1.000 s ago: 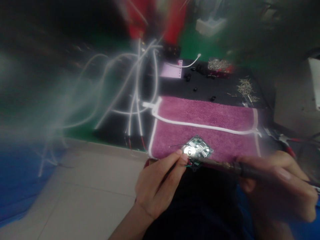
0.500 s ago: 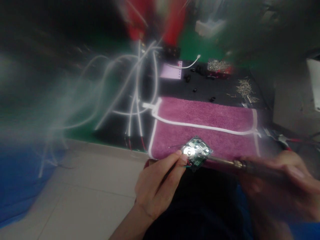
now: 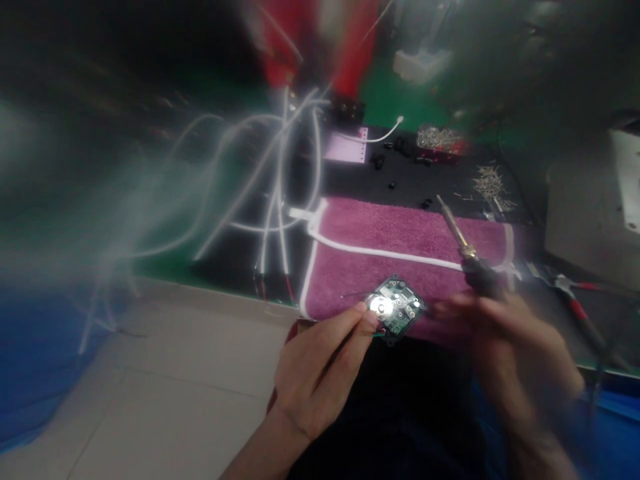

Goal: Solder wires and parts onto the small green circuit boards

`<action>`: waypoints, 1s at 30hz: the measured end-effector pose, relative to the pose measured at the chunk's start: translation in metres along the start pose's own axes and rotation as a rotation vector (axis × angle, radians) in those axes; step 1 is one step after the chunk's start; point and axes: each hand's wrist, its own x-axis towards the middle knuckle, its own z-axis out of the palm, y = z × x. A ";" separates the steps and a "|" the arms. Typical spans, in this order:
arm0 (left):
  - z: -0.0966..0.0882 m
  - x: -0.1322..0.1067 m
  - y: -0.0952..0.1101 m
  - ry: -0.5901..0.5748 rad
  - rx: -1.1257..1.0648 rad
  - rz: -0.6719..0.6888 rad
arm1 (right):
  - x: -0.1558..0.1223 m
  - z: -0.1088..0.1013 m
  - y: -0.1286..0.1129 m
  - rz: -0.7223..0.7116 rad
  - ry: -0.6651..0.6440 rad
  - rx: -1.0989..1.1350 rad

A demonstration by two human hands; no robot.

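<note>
Left hand pinches the near-left edge of the small green circuit board, thumb and forefinger closed on it beside a bright silvery disc. Right hand is wrapped around the dark handle of a soldering iron, tip tilted up and away, clear of the board (the hand is blurred, so the finger placing is uncertain). The board sits at the near edge of a purple towel with white trim, laid on a black mat over a green bench. White cables sprawl to the left. At the back, a red tray holds what looks like small metal parts; loose pins lie nearby.
</note>
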 end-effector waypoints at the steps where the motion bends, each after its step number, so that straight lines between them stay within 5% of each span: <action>1: 0.001 0.001 0.001 0.009 -0.005 -0.004 | 0.000 0.000 0.002 -0.046 -0.066 -0.076; 4: 0.003 0.007 0.006 0.089 -0.032 -0.130 | 0.003 0.003 0.009 -0.175 -0.154 -0.243; 7: 0.005 0.015 0.012 0.193 -0.169 -0.463 | 0.006 0.007 0.012 -0.232 -0.160 -0.328; 10: 0.005 0.024 0.015 0.108 -0.325 -0.624 | 0.006 0.009 0.013 -0.227 -0.144 -0.328; 20: 0.004 0.054 0.012 -0.011 -0.362 -0.459 | 0.006 0.008 0.014 -0.225 -0.125 -0.314; 30: -0.001 0.040 -0.010 -0.164 -0.376 -0.168 | 0.005 0.009 0.008 -0.160 -0.134 -0.213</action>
